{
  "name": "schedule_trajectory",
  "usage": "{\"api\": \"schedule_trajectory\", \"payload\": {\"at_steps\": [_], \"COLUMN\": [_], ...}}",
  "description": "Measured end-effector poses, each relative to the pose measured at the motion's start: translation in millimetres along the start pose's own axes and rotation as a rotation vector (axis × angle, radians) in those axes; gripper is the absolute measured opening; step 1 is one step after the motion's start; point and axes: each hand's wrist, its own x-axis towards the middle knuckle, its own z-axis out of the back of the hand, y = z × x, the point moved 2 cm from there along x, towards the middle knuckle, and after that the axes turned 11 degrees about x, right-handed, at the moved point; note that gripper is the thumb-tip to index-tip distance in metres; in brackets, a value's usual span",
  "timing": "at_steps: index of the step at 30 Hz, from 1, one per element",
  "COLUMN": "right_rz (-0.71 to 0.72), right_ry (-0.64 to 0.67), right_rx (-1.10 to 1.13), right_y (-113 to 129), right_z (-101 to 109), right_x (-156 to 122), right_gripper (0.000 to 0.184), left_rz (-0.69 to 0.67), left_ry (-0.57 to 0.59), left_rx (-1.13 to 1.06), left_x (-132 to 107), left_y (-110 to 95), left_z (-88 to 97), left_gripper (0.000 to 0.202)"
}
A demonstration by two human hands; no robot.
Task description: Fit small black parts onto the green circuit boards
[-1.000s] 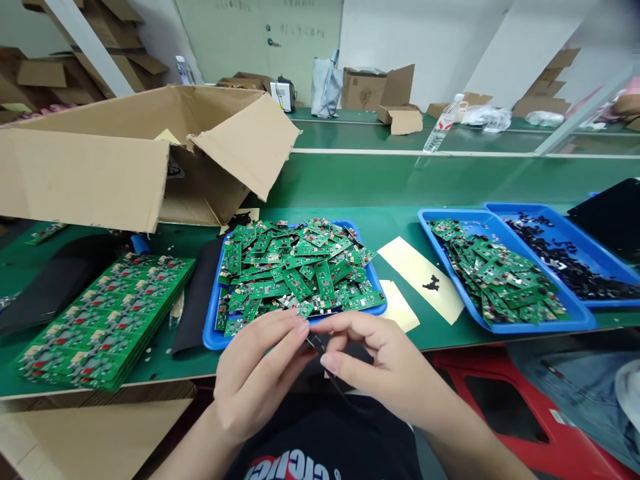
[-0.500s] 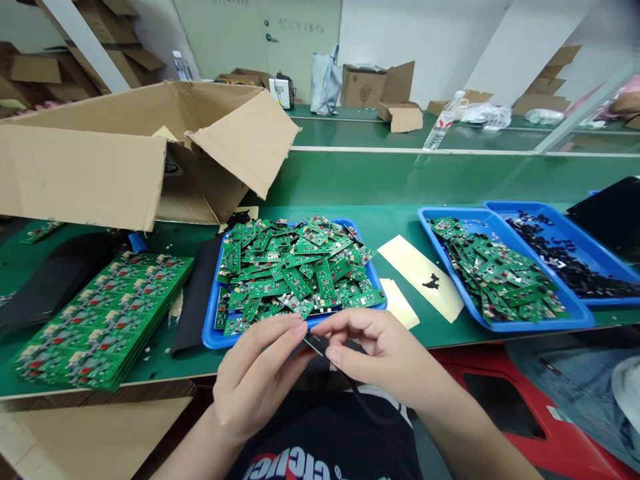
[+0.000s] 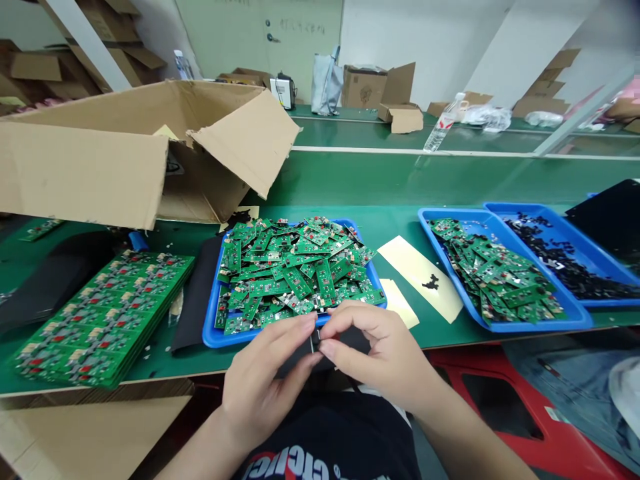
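Close in front of my body, my left hand (image 3: 267, 373) pinches a thin, pale-edged piece (image 3: 313, 344) between fingers and thumb; it is seen nearly edge-on, so its kind is unclear. Against it, my right hand (image 3: 377, 343) has thumb and index finger closed on a small black part (image 3: 317, 337), mostly covered by the fingertips. Just beyond both hands is a blue tray (image 3: 212, 333) heaped with small green circuit boards (image 3: 300, 277), several showing red and white components.
Stacked board panels (image 3: 107, 320) and a black sheet (image 3: 195, 300) lie left, below an open cardboard box (image 3: 85, 173). At right are yellowish paper (image 3: 407, 267) with black bits, a second tray (image 3: 540, 325) of boards, and a third tray (image 3: 613, 301) of black parts.
The thin piece has turned from slanted to nearly upright. My hands have come closer together, and the right thumb and finger now meet at the black part.
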Motion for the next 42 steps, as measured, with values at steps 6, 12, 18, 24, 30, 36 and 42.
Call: {"api": "schedule_trajectory", "payload": {"at_steps": [6,12,18,24,30,36,42], "right_rz": [0.305,0.350,0.358,0.334,0.326,0.343,0.336], "right_ry": [-0.010,-0.031,-0.205,-0.278,-0.311,-0.270,-0.293], "right_rx": [-0.388,-0.571,-0.624,-0.681,-0.682,-0.723,-0.780], "right_y": [5,4,3,2,-1,0,0], "right_z": [-7,-16,-20,-26,-25,-24,-26], "right_x": [-3,-5,-12,-14,-14,-14,-13], "right_gripper": [0.012,0.017,0.014,0.013,0.036,0.012,0.015], "left_rz": [0.097,0.248,0.335,0.343,0.331,0.302,0.214], "left_ry": [-0.025,-0.080,-0.073,-0.076,-0.082,-0.066,-0.049], "left_rx": [0.069,0.031,-0.052,-0.060,-0.003,0.007,0.067], "left_x": [2,-1,0,2,3,3,10], "left_y": [-10,-10,-9,-10,-9,-7,-8], "left_z": [3.1,-1.9,-7.1,-5.5,-5.4,-5.4,-1.4], "left_gripper": [0.036,0.025,0.030,0.027,0.023,0.022,0.019]}}
